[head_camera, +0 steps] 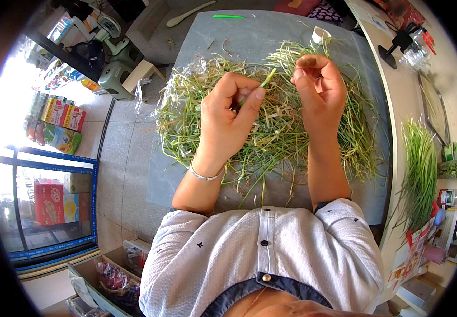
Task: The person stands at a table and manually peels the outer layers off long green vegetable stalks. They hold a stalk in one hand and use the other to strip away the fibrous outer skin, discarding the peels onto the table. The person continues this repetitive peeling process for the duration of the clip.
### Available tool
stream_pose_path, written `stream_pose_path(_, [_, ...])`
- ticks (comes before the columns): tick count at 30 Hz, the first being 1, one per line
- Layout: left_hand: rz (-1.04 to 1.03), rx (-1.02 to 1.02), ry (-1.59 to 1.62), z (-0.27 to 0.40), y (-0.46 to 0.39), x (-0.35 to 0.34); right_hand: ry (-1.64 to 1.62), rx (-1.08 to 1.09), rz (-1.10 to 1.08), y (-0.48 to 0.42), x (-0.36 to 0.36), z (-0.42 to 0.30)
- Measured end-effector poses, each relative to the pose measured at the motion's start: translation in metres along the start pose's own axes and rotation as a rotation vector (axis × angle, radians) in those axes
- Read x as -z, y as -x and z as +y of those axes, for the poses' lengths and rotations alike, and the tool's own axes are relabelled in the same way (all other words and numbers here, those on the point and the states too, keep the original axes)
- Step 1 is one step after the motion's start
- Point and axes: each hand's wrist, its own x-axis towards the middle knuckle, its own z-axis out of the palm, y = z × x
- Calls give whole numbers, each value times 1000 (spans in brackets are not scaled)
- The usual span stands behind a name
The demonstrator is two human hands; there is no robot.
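Observation:
My left hand [232,113] pinches a thin green stalk [268,77] between thumb and fingers, its pale end pointing up and to the right. Above the right part of the pile is my right hand [320,89], its thumb near the curled index finger and nothing plainly visible between them. Both hands hover over a wide heap of green stalks and dry brown leaves [276,126] on a grey table [216,37]. Just beyond my right hand lies a bunch of pale-ended stalks [285,55]. Part of the heap is hidden by my hands and forearms.
A white cup-like container [321,35] and a bright green slim object [228,16] sit at the table's far side. On the right-hand counter lies a bundle of long green stalks [418,174]. Left stand a stool [117,79] and a glass-fronted cabinet [54,202].

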Motion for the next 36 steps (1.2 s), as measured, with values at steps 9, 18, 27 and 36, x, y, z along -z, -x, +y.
stream_pose_path(9, [-41, 34, 39, 1, -1, -3, -176, -277, -313, 6, 0, 2])
stream_pose_path(18, [-110, 167, 226, 0, 1, -3, -204, -239, -240, 9, -7, 1])
stream_pose_path(27, [-131, 191, 363, 4, -2, 3, 7, -155, -254, -5, 10, 6])
stream_pose_path(36, [-126, 230, 879, -16, -12, 8, -35, -83, -234, 7, -11, 13])
